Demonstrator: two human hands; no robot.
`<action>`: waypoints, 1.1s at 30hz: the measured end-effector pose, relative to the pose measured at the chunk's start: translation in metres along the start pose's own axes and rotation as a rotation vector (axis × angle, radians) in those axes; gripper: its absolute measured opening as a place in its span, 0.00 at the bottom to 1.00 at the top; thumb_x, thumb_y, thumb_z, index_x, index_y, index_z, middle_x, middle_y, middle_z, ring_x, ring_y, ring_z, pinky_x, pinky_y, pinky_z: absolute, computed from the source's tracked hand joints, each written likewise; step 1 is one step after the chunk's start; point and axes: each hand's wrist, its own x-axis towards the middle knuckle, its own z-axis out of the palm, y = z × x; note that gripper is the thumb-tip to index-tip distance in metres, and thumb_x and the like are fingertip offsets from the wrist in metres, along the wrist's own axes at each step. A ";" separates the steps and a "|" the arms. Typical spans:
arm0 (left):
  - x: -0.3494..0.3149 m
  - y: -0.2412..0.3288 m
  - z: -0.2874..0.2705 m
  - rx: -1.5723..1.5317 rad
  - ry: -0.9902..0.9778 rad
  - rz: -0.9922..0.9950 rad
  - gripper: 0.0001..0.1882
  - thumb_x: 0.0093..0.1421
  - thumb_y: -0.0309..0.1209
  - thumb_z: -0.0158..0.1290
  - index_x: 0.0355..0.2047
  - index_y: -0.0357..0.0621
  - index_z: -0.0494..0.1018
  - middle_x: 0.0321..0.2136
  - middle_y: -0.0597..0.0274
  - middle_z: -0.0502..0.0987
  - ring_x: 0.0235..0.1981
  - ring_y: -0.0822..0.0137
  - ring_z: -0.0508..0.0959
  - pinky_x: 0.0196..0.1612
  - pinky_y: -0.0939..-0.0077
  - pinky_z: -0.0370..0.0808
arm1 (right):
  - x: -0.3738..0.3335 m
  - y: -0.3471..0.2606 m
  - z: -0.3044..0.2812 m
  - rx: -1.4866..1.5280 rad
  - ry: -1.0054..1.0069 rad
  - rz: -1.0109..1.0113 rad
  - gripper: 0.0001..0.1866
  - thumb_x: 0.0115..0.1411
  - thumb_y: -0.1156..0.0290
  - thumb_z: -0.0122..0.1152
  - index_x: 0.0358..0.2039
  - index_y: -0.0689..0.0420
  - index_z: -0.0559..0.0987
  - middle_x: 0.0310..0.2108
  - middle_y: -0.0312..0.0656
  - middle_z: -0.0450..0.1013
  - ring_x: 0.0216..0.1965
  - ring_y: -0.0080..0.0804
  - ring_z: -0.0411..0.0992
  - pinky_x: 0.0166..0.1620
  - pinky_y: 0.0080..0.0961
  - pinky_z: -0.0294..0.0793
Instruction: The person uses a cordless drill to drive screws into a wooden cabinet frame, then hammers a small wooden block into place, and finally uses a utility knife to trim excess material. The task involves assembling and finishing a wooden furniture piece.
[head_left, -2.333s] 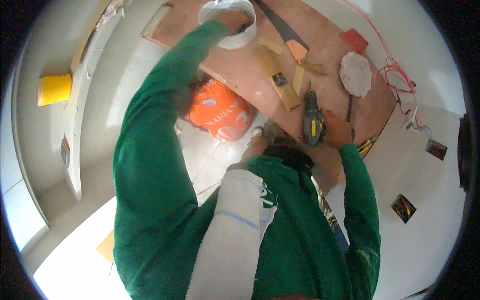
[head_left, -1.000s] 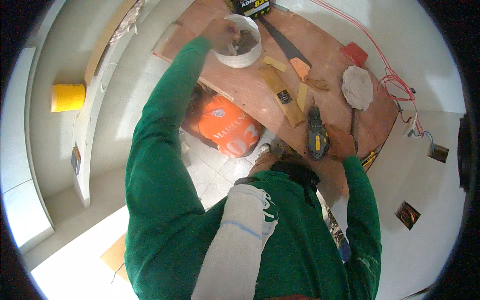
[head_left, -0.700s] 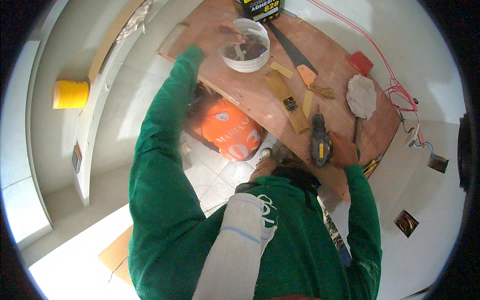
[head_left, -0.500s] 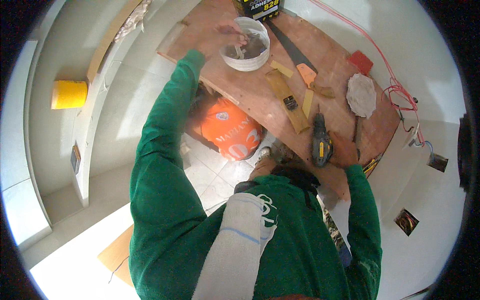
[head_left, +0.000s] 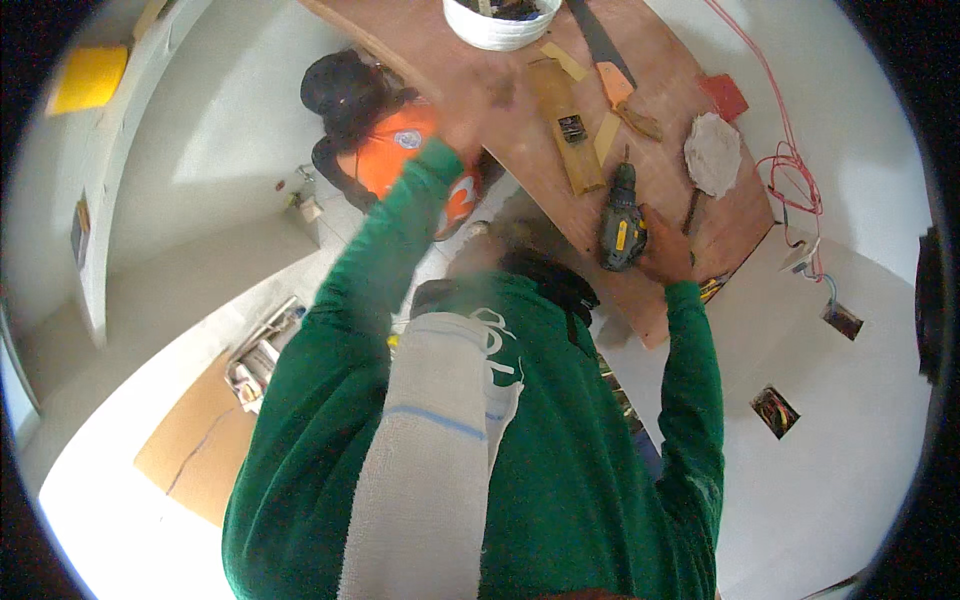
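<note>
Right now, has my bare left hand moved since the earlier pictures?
Yes: your left hand has moved away from the round white bucket, toward you.

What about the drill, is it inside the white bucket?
No, the drill is in the right hand, apart from the bucket at the picture's top.

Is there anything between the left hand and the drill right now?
Yes: the yellowish-brown strip with a dark patch lies on the board between the blurred left hand and the drill. The right hand is at the drill's right side, its fingers mostly hidden.
</note>
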 end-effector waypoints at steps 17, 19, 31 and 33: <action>-0.073 -0.067 0.102 -0.386 0.034 -0.329 0.06 0.70 0.26 0.62 0.41 0.36 0.86 0.33 0.59 0.87 0.31 0.69 0.84 0.34 0.72 0.83 | -0.010 -0.014 -0.002 0.046 0.251 0.114 0.47 0.48 0.68 0.85 0.69 0.56 0.73 0.55 0.53 0.81 0.55 0.61 0.79 0.59 0.51 0.79; -0.104 -0.062 0.086 -0.343 -0.079 -0.339 0.07 0.69 0.27 0.63 0.41 0.36 0.86 0.32 0.59 0.86 0.30 0.71 0.84 0.34 0.74 0.82 | -0.008 -0.039 -0.016 -0.013 0.402 0.007 0.42 0.53 0.67 0.84 0.68 0.57 0.74 0.54 0.51 0.82 0.54 0.55 0.81 0.58 0.48 0.81; -0.138 -0.046 0.047 -0.047 -0.163 -0.329 0.10 0.67 0.35 0.69 0.36 0.40 0.88 0.35 0.61 0.88 0.35 0.70 0.84 0.39 0.73 0.81 | 0.024 -0.153 -0.012 0.612 0.405 -0.030 0.09 0.72 0.74 0.67 0.50 0.62 0.85 0.37 0.39 0.83 0.40 0.24 0.82 0.44 0.24 0.81; -0.120 -0.051 0.052 0.280 -0.034 -0.184 0.10 0.66 0.35 0.69 0.35 0.42 0.88 0.35 0.59 0.88 0.37 0.68 0.84 0.41 0.72 0.82 | 0.032 -0.142 -0.006 0.656 0.455 0.036 0.08 0.73 0.73 0.67 0.48 0.62 0.85 0.37 0.39 0.83 0.39 0.24 0.81 0.44 0.25 0.81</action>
